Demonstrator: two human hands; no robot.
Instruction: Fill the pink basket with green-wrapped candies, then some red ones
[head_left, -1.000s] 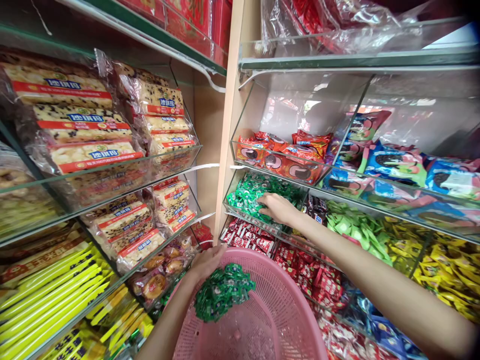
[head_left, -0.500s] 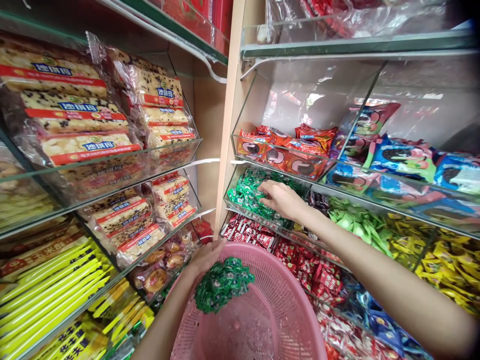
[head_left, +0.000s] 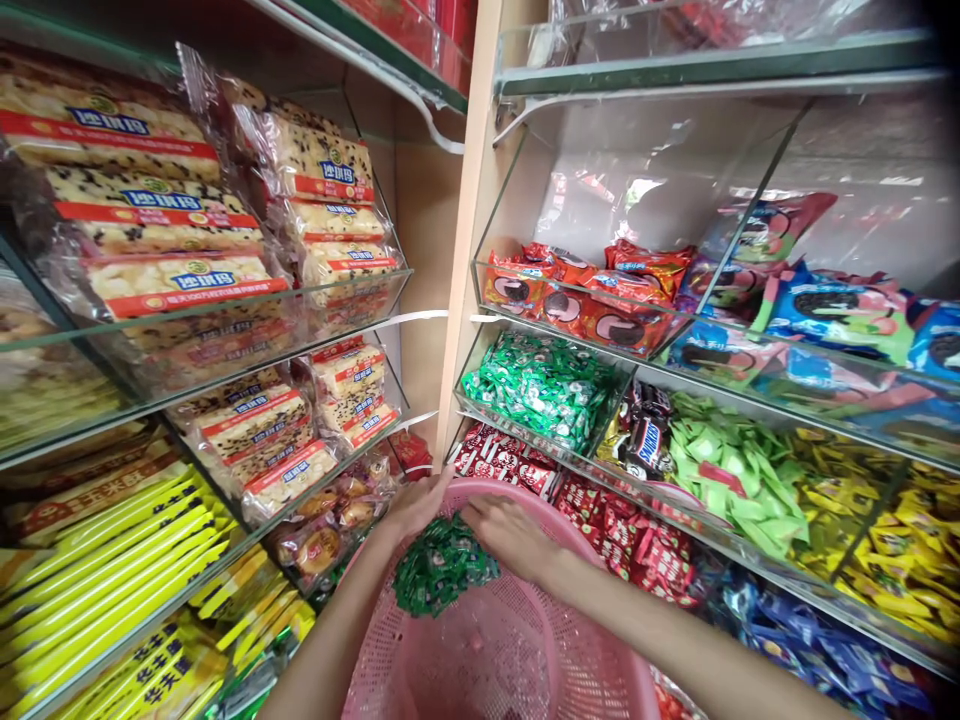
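Note:
A pink plastic basket point(head_left: 525, 660) sits low in front of me with a heap of green wrapped sweets point(head_left: 442, 575) at its far rim. My left hand point(head_left: 416, 510) is at that rim beside the heap, fingers curved over the edge. Opposite it, my right hand point(head_left: 510, 535) lies on the heap from the right, its fingers bent down into the sweets. More of the same green sweets point(head_left: 544, 385) fill a glass shelf bin just above.
Glass shelves stand on both sides. Packaged nut bars point(head_left: 165, 285) and yellow packs point(head_left: 112, 570) are on the left. Red packets point(head_left: 585, 305), blue packets point(head_left: 825, 315), light green sweets point(head_left: 727, 470) and red sweets point(head_left: 637, 535) are on the right. A wooden post point(head_left: 461, 300) divides them.
My right hand has left the green sweets bin on the shelf and come down onto the heap in the basket. My left hand has stayed at the rim.

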